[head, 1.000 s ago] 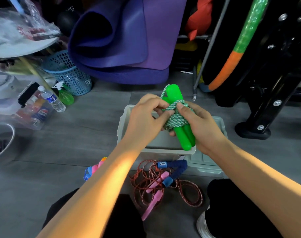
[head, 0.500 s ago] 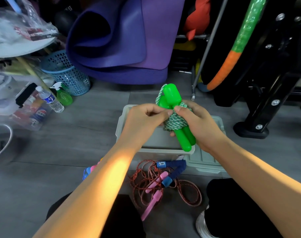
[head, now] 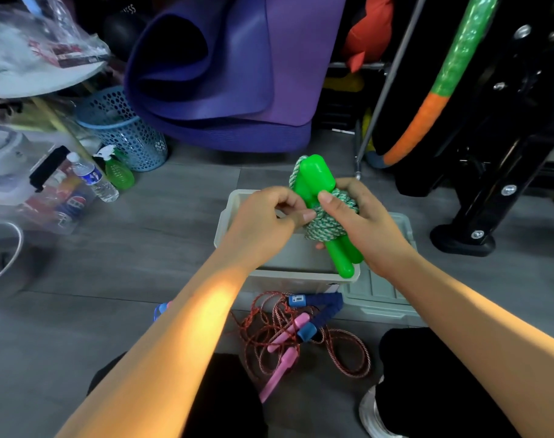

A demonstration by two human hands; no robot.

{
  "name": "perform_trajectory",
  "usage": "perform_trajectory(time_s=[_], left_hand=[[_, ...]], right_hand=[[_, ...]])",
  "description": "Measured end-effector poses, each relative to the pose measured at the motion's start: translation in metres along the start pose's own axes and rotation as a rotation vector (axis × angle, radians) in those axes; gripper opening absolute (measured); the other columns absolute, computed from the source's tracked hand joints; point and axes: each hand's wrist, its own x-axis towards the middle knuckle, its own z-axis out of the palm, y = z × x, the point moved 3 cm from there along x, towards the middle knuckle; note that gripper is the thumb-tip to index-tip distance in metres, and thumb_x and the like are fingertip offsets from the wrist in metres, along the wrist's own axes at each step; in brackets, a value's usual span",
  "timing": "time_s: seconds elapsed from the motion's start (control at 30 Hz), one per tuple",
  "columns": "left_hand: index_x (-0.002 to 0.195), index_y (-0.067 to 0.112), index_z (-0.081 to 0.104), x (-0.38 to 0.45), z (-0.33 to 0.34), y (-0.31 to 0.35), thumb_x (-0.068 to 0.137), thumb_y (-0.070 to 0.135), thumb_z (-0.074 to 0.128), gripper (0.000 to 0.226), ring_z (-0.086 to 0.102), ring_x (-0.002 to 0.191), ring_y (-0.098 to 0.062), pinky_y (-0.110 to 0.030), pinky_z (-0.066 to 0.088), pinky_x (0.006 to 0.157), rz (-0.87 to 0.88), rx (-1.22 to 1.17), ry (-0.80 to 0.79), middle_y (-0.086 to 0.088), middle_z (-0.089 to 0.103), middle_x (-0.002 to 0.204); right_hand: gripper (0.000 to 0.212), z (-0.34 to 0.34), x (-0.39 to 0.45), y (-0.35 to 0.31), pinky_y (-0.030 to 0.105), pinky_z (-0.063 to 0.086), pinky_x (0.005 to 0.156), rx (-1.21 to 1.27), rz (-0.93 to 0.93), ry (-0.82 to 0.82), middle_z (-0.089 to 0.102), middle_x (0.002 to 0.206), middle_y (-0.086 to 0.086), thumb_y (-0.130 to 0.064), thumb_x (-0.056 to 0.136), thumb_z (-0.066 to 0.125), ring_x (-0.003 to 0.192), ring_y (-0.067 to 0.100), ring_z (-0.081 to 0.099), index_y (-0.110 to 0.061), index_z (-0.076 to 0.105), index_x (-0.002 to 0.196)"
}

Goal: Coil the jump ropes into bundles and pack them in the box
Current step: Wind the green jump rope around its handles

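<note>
A green-handled jump rope (head: 327,221), its green-and-white cord wound round both handles, is held above the open grey box (head: 234,203). My right hand (head: 361,222) grips the bundle from the right, thumb on the coils. My left hand (head: 269,216) pinches the cord at the bundle's left side. On the floor in front of the box lies a loose red rope with pink handles (head: 280,346) and a blue-handled rope (head: 319,311) tangled over it.
The box lid (head: 380,292) lies on the floor to the box's right. A purple rolled mat (head: 225,74), a blue basket (head: 124,128), bottles (head: 95,178) and a black stand (head: 478,216) ring the grey floor. My knees sit at the bottom.
The bundle stays in both hands above the box. My left fingers have shifted a little lower on the cord's wraps, and the view has moved slightly.
</note>
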Motion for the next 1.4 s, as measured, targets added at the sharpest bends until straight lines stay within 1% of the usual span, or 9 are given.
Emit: perform_trajectory(time_s=[0.4,0.6,0.7,0.8,0.9,1.03,1.1,1.27,1.4], left_hand=[[0.077,0.028,0.071,-0.003,-0.002,-0.003,0.079,0.014,0.074,0.014,0.05,0.051,0.006,-0.011,0.04,0.055,-0.157,-0.215,-0.132,0.016,0.064,0.059],[0.074,0.022,0.069,-0.004,0.003,-0.007,0.081,0.01,0.071,0.014,0.056,0.071,-0.002,-0.016,0.041,0.066,-0.332,-0.357,-0.073,0.006,0.066,0.071],[0.072,0.02,0.066,-0.004,0.009,-0.005,0.084,0.01,0.068,0.016,0.056,0.064,-0.001,-0.015,0.043,0.067,-0.231,-0.324,0.039,0.006,0.062,0.069],[0.072,0.019,0.063,-0.004,0.01,-0.001,0.087,0.011,0.065,0.017,0.05,0.064,0.0,-0.013,0.04,0.066,-0.094,-0.172,0.142,0.009,0.057,0.072],[0.078,0.019,0.059,-0.007,0.011,0.007,0.089,0.012,0.06,0.014,0.047,0.073,0.001,-0.006,0.033,0.067,0.079,0.092,0.203,0.013,0.047,0.082],[0.084,0.018,0.053,-0.012,0.017,0.008,0.092,0.01,0.053,0.012,0.044,0.076,0.004,-0.002,0.031,0.069,0.116,0.185,0.218,0.007,0.045,0.09],[0.083,0.02,0.053,-0.014,0.015,0.009,0.092,0.009,0.053,0.014,0.045,0.076,0.006,0.0,0.031,0.07,0.131,0.182,0.254,0.006,0.046,0.091],[0.079,0.024,0.066,-0.008,0.006,0.003,0.088,0.014,0.064,0.014,0.06,0.071,-0.003,-0.017,0.049,0.075,-0.029,-0.182,0.122,0.003,0.067,0.082],[0.081,0.018,0.067,-0.006,0.005,-0.004,0.079,0.008,0.072,0.012,0.058,0.062,0.003,-0.01,0.045,0.059,-0.127,-0.382,0.043,0.002,0.064,0.075]], right_hand=[[0.02,0.005,-0.001,0.004,0.037,0.056,0.054,-0.052,0.066,-0.043,0.06,0.094,0.006,-0.01,0.095,0.049,0.065,0.018,0.066,-0.017,0.046,0.113],[0.017,0.005,-0.001,0.002,0.037,0.058,0.056,-0.048,0.11,-0.084,0.061,0.092,0.01,-0.01,0.094,0.049,0.067,0.02,0.066,-0.015,0.048,0.111],[0.008,0.005,0.003,0.004,0.04,0.057,0.056,0.047,0.168,-0.017,0.061,0.085,0.009,-0.011,0.092,0.052,0.065,0.021,0.065,-0.015,0.052,0.099],[0.004,0.002,0.008,0.009,0.037,0.051,0.073,-0.067,0.167,0.026,0.061,0.081,0.0,-0.019,0.088,0.057,0.075,0.016,0.061,-0.021,0.055,0.091],[0.022,-0.001,0.011,0.009,0.038,0.047,0.085,-0.156,0.146,-0.003,0.064,0.088,-0.002,-0.037,0.077,0.061,0.087,0.014,0.061,-0.029,0.056,0.097],[0.026,0.0,0.008,0.002,0.013,0.044,0.066,-0.264,0.106,-0.079,0.06,0.085,-0.003,-0.027,0.089,0.054,0.076,0.007,0.057,-0.025,0.047,0.113],[0.026,0.0,0.006,-0.001,0.011,0.041,0.058,-0.354,0.054,-0.091,0.058,0.085,-0.004,-0.022,0.091,0.052,0.074,0.006,0.055,-0.022,0.044,0.116],[0.026,-0.003,0.01,-0.003,0.024,0.043,0.077,-0.342,0.072,-0.079,0.059,0.093,-0.004,-0.025,0.093,0.051,0.085,0.008,0.057,-0.019,0.039,0.116],[0.018,-0.004,0.009,0.0,0.014,0.04,0.069,-0.286,0.101,-0.114,0.055,0.094,-0.008,-0.028,0.097,0.046,0.082,0.0,0.053,-0.02,0.037,0.11]])
